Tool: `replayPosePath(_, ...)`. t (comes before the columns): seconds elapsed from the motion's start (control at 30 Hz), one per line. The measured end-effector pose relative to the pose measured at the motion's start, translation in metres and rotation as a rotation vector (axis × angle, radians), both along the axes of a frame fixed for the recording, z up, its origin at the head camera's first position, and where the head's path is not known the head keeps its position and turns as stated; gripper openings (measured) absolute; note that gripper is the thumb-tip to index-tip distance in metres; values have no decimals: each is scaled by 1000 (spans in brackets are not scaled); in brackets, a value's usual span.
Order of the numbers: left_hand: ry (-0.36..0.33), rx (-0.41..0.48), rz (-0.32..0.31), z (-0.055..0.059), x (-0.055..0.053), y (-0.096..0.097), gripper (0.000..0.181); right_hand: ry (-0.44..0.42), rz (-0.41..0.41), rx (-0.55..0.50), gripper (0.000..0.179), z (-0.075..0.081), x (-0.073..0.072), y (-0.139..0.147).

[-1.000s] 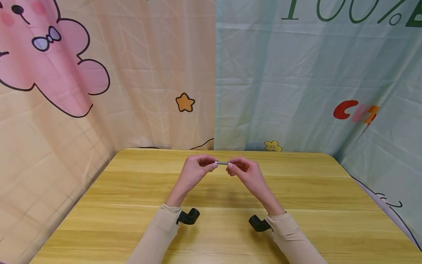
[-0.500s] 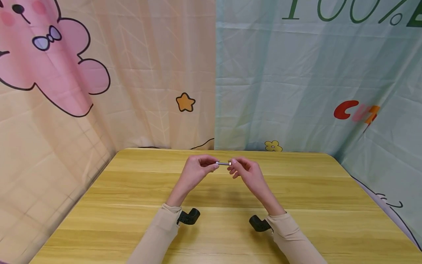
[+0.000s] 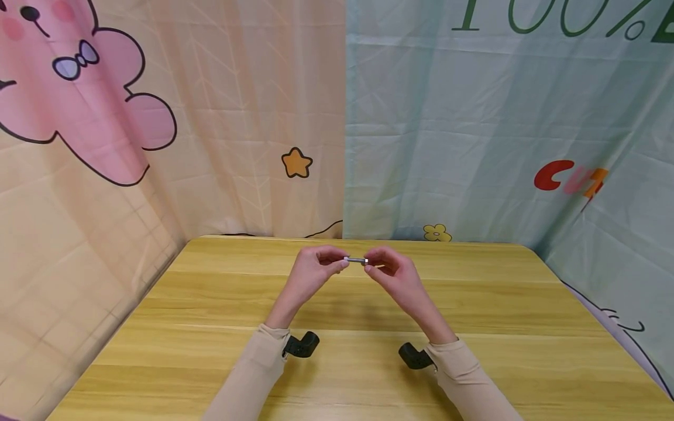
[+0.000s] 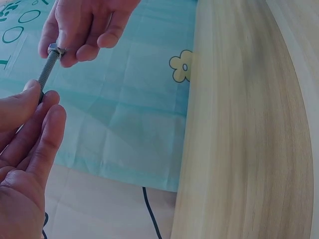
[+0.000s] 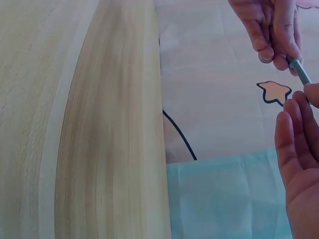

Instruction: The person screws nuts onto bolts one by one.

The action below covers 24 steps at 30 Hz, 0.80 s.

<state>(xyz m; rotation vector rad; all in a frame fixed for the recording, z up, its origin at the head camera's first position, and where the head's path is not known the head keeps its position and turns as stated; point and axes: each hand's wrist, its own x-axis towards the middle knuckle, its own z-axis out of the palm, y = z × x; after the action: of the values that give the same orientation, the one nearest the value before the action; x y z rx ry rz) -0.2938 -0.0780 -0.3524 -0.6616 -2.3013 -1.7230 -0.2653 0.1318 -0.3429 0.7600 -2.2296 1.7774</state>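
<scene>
My left hand (image 3: 314, 268) pinches one end of a threaded metal bolt (image 4: 48, 70) between thumb and fingertips, hiding that end. The bolt lies roughly level above the table in the head view. At its other end a hex nut (image 4: 56, 49) shows on the thread. The thumb and forefinger of my right hand (image 3: 391, 269) are at this nut, thumb below and finger above as the head view has it. Beside it, the other right fingers curl loosely in the left wrist view. From the right wrist, the bolt's grey shaft (image 5: 302, 73) spans both hands.
Below the hands spreads a wooden table (image 3: 358, 362). Behind it hang a peach curtain (image 3: 237, 117) with a star print and a pale blue curtain (image 3: 447, 117). Black wrist mounts (image 3: 302, 345) sit at both beige sleeves.
The right thumb and fingers have shifted about the nut: the thumb rises and slides rightward, then drops below it again. The left hand keeps its pinch and place.
</scene>
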Motion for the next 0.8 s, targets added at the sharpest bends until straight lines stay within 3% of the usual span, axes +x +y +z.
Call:
replayPosePath(0.23, 14, -6, 3, -1, 0, 0, 10, -70, -7, 0, 20, 4, 2, 0)
replayPosePath(0.47, 15, -8, -15, -1, 1, 2, 8, -103, -49, 8, 18, -17, -18, 3)
replayPosePath(0.6, 17, -10, -21, 0, 1, 3, 8, -116, -56, 6, 26, -21, -19, 3)
replayPosePath(0.8, 2, -7, 0, 0, 1, 3, 12, -55, -48, 9, 24, -20, -18, 5)
